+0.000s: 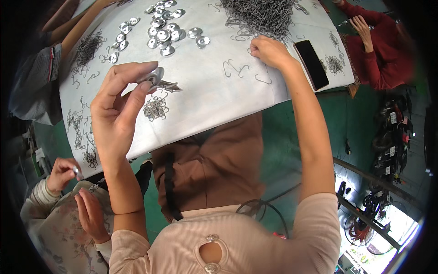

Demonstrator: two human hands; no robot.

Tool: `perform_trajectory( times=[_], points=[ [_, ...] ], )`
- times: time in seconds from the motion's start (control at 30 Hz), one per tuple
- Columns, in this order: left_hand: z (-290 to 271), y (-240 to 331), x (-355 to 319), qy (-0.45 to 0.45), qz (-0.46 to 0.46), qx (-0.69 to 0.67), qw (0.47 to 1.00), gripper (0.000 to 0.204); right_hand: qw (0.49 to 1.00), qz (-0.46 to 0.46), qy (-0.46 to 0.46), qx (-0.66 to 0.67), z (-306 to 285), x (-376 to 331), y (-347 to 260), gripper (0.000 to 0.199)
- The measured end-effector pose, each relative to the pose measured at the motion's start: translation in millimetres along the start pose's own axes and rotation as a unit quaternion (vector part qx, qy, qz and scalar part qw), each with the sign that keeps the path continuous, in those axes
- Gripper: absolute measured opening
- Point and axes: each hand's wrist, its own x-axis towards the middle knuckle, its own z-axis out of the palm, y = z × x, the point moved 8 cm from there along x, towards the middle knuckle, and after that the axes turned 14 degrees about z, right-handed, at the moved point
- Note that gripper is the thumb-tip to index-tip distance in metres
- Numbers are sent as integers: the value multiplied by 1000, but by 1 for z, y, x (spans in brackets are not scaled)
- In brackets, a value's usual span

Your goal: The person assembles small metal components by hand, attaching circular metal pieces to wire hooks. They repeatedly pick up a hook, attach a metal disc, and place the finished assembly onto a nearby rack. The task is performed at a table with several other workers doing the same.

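Observation:
My left hand (116, 112) is raised over the near left part of the table, pinching a shiny round metal disc (157, 75) between thumb and fingers. Just beyond the fingertips is a pointed silver metal piece (169, 86); whether it touches the disc I cannot tell. Below it on the cloth lies a small heap of wire hooks (155, 109). My right hand (269, 51) rests at the near edge of a big pile of grey wire hooks (260, 18). Its fingers are curled closed, and what they hold, if anything, is hidden. A few loose hooks (237, 68) lie to its left.
Several silver discs (162, 34) lie scattered at the far middle-left of the white-covered table (205, 109). A black phone (311, 65) lies right of my right forearm. Other people sit around: one in red (383, 59), one at lower left holding a small metal piece (77, 172).

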Motion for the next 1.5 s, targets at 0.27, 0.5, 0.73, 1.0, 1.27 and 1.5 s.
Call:
perform_trajectory(
  times=[0.27, 0.5, 0.73, 1.0, 1.27, 1.5],
  points=[
    [1, -6, -8, -5, -15, -4, 1000, 27, 989, -5, -140, 53, 5, -36, 7, 19],
    [12, -13, -8, 15, -41, -49, 998, 30, 991, 112, -49, 48, 30, -27, -57, 24],
    [21, -25, -14, 36, -89, -71, 993, 27, 871, 90, -99, 473, 3, -65, -66, 15],
    [38, -23, -11, 43, -75, -91, 992, 19, 653, 38, -93, 751, -43, -131, -129, 16],
    [63, -21, -5, 47, -16, -65, 997, 18, 742, 45, 146, 653, -60, -138, -120, 10],
    [67, -75, 27, 21, 68, 130, 989, 12, 717, 15, 276, 640, -68, -147, -90, 10]
  ],
)
